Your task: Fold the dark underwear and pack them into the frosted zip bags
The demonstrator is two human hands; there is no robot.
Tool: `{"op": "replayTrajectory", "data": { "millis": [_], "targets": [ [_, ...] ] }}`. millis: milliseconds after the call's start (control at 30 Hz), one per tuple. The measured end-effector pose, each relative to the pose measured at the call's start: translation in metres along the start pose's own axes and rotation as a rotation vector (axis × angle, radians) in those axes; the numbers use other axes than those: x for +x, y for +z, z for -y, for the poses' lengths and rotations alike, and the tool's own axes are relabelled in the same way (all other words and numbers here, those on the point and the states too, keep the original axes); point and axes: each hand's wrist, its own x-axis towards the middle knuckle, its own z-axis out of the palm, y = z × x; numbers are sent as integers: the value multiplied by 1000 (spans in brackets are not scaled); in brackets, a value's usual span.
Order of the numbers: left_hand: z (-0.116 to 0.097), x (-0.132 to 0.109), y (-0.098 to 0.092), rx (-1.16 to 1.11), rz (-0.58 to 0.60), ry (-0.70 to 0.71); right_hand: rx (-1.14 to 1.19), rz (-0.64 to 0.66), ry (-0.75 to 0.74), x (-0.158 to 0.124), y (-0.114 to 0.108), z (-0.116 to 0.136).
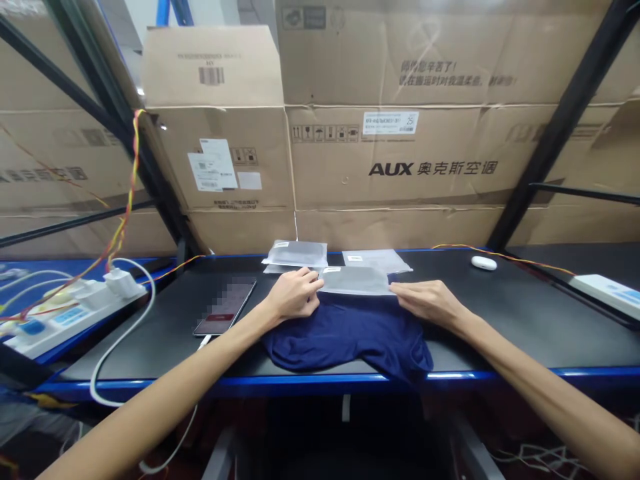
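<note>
A frosted plastic bag [356, 281] with a small white label lies at the middle of the dark shelf, above a navy blue cloth [345, 333]. My left hand [296, 293] has its fingers closed on the left end of this bag. At its right end, my right hand [425, 300] pinches the edge between thumb and fingers. The cloth spreads from under the bag towards the shelf's front edge, crumpled. Behind my left hand lie stacked plastic bags [296, 253], and another flat bag [395, 261] lies behind the held one.
A phone [227, 307] with a white cable lies left of my left hand. Power strips [65, 320] [607, 293] stand at both sides. A small white case [483, 263] sits at the back right. Cardboard boxes [400, 190] and black posts [560, 127] stand behind.
</note>
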Motion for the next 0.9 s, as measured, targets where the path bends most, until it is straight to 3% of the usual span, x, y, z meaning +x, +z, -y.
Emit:
{"op": "replayTrajectory", "data": {
  "millis": [133, 400, 567, 667, 733, 900],
  "targets": [
    [-13, 15, 3, -110, -37, -51, 39, 12, 44, -1, -2, 3],
    [-39, 50, 27, -96, -17, 51, 79, -8, 26, 4, -5, 9],
    [-39, 39, 12, -126, -106, 31, 15, -112, 36, 6, -9, 12],
    [-25, 30, -3, -108, -200, -33, 1, -148, 47, 9, -10, 16],
    [-7, 26, -7, -83, -240, -98, 23, -103, 61, 10, -8, 18],
    [53, 28, 8, -21, -194, -315, 117, 55, 108, 9, -1, 21]
  ]
}}
